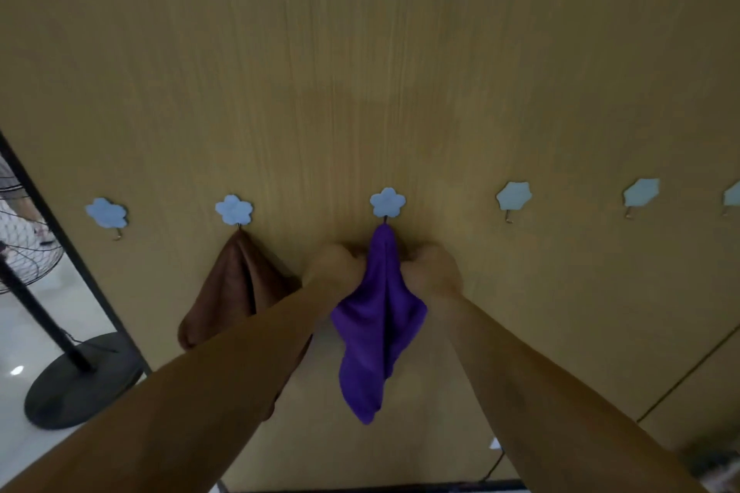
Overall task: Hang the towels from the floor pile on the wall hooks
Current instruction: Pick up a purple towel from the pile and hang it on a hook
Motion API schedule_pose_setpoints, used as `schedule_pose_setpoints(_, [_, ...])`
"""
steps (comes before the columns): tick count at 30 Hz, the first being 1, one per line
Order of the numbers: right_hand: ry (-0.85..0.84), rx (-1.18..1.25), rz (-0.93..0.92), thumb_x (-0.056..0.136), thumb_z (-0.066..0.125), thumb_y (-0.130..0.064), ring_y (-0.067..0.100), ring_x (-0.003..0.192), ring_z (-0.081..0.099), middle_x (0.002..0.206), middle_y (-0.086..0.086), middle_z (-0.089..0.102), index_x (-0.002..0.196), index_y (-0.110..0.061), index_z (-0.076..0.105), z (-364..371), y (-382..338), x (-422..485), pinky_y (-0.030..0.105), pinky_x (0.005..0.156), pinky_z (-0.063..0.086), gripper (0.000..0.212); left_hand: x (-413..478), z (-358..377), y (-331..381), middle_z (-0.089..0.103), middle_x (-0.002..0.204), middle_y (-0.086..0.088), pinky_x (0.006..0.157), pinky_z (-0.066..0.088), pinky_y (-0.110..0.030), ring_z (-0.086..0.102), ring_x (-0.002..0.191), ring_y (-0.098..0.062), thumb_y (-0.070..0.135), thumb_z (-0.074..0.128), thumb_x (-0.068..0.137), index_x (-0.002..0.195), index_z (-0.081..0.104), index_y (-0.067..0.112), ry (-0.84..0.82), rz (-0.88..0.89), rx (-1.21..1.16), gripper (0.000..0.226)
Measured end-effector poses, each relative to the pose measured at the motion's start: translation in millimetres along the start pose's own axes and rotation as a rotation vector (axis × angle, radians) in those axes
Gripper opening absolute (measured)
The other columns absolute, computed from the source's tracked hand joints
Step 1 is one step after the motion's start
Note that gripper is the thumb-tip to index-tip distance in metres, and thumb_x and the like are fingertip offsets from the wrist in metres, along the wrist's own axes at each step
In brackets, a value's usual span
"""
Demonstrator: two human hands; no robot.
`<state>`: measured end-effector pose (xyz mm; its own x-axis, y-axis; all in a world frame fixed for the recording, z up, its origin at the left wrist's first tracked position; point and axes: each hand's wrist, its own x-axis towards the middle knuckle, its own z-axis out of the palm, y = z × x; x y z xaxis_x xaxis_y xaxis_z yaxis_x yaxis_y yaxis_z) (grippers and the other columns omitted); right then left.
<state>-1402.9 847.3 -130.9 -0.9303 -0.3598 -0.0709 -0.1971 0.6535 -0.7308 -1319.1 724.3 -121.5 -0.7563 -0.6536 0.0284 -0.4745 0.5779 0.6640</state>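
Purple cloth, limp and probably light. In the head view the purple towel [380, 316] hangs by its tip from a flower hook [387, 202], beside a brown towel [236, 288]. Our left hand [332, 266] and right hand [434, 272] grip its upper folds from either side. We judge that high hold best.

A purple towel [380, 332] hangs from the middle blue flower-shaped hook [387, 202], bunched to a point at the top and falling in long folds. The left hand [334, 264] and right hand [432, 268] grip it on either side just below the hook. A brown towel [236, 292] hangs draped from the next hook [234, 209] to the left.
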Motion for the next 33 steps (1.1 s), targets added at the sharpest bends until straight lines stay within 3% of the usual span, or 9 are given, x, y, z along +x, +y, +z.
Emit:
schedule_pose_setpoints(3, [0.285,-0.322,-0.176,0.088,0.050,-0.030,0.022,0.101,0.056,0.104,-0.001,0.065,0.105,-0.021,0.063,2.6,4.6,-6.3,0.035,0.084,0.039,0.023,-3.1,7.7,-9.4,0.060,0.079,-0.003,0.063,0.038,-0.029,0.054,0.075,-0.022,0.034,0.047,0.094,0.090,0.061,0.014,0.264,0.195,0.189,0.025])
schedule_pose_setpoints(6, [0.500,-0.263,-0.382,0.092,0.048,-0.026,0.021,0.109,0.049,0.112,-0.001,0.059,0.112,-0.022,0.061,5.6,12.5,-11.2,0.035,0.094,0.033,0.025,-8.4,9.7,-12.2,0.060,0.093,-0.010,0.072,0.044,-0.041,0.056,0.083,-0.030,0.023,0.062,0.084,0.103,0.059,0.009,0.542,0.425,0.346,0.024])
schedule_pose_setpoints(8, [0.454,-0.141,-0.510,0.093,0.046,-0.027,0.020,0.109,0.052,0.113,0.000,0.062,0.119,-0.019,0.061,6.2,13.5,-11.3,0.036,0.098,0.037,0.030,-9.5,7.5,-11.8,0.062,0.096,-0.009,0.072,0.045,-0.042,0.057,0.083,-0.029,0.021,0.055,0.083,0.109,0.062,0.010,0.642,0.595,0.404,0.028])
schedule_pose_setpoints(12, [0.222,-0.026,-0.618,0.092,0.053,-0.033,0.012,0.109,0.058,0.122,-0.004,0.062,0.134,-0.017,0.051,8.9,13.2,-11.6,0.031,0.096,0.046,0.045,-8.3,6.0,-9.8,0.063,0.105,-0.006,0.080,0.045,-0.037,0.059,0.093,-0.025,0.034,0.042,0.088,0.111,0.065,0.010,0.441,0.724,0.336,0.040])
schedule_pose_setpoints(15, [0.126,0.050,-0.548,0.090,0.058,-0.030,0.008,0.101,0.060,0.118,-0.010,0.063,0.138,-0.025,0.045,9.7,13.2,-11.5,0.024,0.088,0.048,0.049,-4.8,11.1,-11.2,0.057,0.118,-0.006,0.083,0.043,-0.026,0.057,0.101,-0.020,0.035,0.056,0.089,0.126,0.054,0.008,0.182,0.619,0.127,0.045])
schedule_pose_setpoints(18, [0.002,0.179,-0.497,0.090,0.061,-0.020,0.010,0.101,0.062,0.115,-0.008,0.065,0.136,-0.024,0.047,5.4,13.1,-8.6,0.026,0.089,0.049,0.048,-4.0,12.3,-5.2,0.059,0.103,0.005,0.078,0.048,-0.027,0.060,0.091,-0.013,0.024,0.064,0.086,0.128,0.048,0.015,0.062,0.471,-0.114,0.046])
schedule_pose_setpoints(24, [-0.132,0.462,-0.347,0.088,0.054,-0.003,0.013,0.100,0.062,0.106,-0.006,0.066,0.125,-0.017,0.059,-6.7,16.5,-5.8,0.025,0.088,0.049,0.040,0.7,1.5,-5.9,0.068,0.097,0.011,0.070,0.052,-0.017,0.065,0.088,-0.004,0.001,0.058,0.083,0.101,0.060,0.032,-0.151,0.286,-0.508,0.036])
schedule_pose_setpoints(30, [-0.127,0.073,-0.334,0.087,0.054,-0.007,0.028,0.094,0.062,0.102,0.013,0.066,0.107,-0.004,0.059,5.0,27.4,-7.4,0.038,0.083,0.049,0.021,-2.4,3.7,-8.2,0.056,0.077,0.011,0.058,0.037,-0.015,0.052,0.071,-0.003,0.007,0.049,0.092,0.099,0.055,0.027,-0.151,0.216,-0.233,0.022])
schedule_pose_setpoints(33, [-0.174,-0.140,-0.377,0.086,0.051,-0.004,0.035,0.097,0.063,0.105,0.019,0.066,0.101,-0.003,0.061,10.7,41.9,-10.1,0.038,0.080,0.049,0.018,-10.5,19.0,-10.5,0.052,0.070,0.007,0.053,0.037,-0.013,0.051,0.068,-0.011,0.004,0.045,0.093,0.083,0.053,0.023,-0.104,0.247,-0.180,0.022])
